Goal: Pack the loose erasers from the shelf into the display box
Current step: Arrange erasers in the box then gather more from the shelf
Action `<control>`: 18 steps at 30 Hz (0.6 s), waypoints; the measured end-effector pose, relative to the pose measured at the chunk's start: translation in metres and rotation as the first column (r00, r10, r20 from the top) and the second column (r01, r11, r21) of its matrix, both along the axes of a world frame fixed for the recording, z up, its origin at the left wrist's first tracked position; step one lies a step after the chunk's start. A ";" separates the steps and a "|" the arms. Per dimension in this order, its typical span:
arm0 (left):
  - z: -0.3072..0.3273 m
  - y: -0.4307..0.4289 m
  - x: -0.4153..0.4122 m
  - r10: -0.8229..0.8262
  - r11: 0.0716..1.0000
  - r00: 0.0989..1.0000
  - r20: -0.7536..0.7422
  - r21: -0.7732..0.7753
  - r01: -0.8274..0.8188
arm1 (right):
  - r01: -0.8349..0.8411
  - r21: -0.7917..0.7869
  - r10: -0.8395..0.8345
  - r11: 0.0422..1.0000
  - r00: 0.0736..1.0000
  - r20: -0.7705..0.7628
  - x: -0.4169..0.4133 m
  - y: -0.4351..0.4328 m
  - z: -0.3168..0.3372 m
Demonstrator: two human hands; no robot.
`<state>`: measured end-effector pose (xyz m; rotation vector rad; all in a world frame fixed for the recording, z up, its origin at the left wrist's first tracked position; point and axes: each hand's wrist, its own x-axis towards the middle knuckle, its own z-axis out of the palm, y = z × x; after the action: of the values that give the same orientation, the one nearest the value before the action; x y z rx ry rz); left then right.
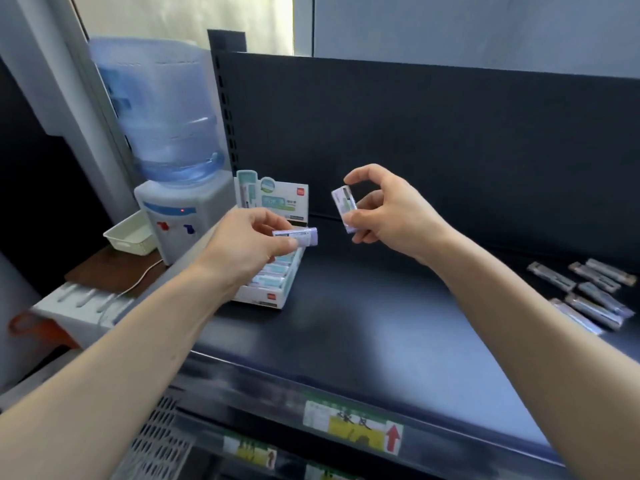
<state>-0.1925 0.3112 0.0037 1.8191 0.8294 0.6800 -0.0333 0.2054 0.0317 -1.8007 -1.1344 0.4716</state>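
Observation:
The white display box [263,296] stands on the dark shelf [363,323] at the left, with several erasers lying in it and its printed lid flap raised behind. Just above the box, my left hand [242,247] pinches a pale purple wrapped eraser [299,235] between thumb and fingers. To the right of it, in the air, my right hand [384,209] holds a second wrapped eraser [343,208] upright between thumb and fingertips. Several loose erasers [585,292] lie on the shelf at the far right.
A water dispenser [173,216] with a blue bottle stands left of the shelf, next to a small white basket [130,233]. The shelf's dark back panel [415,133] rises behind. Price labels [353,424] run along the front edge.

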 end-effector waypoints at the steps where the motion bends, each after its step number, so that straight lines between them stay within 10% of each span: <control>1: 0.001 0.010 -0.003 0.003 1.000 1.000 0.001 0.009 -0.003 | 0.006 -0.008 -0.006 1.000 1.000 0.021 -0.003 0.010 0.001; 18: -0.020 0.086 0.006 -0.135 0.976 0.971 -0.199 0.143 0.165 | 0.202 -0.285 -0.050 0.937 0.884 0.464 -0.030 0.101 -0.020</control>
<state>-0.1860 0.3971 -0.0162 2.0916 0.7680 0.4927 -0.0633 0.3066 0.0114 -2.3456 -1.2901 0.1647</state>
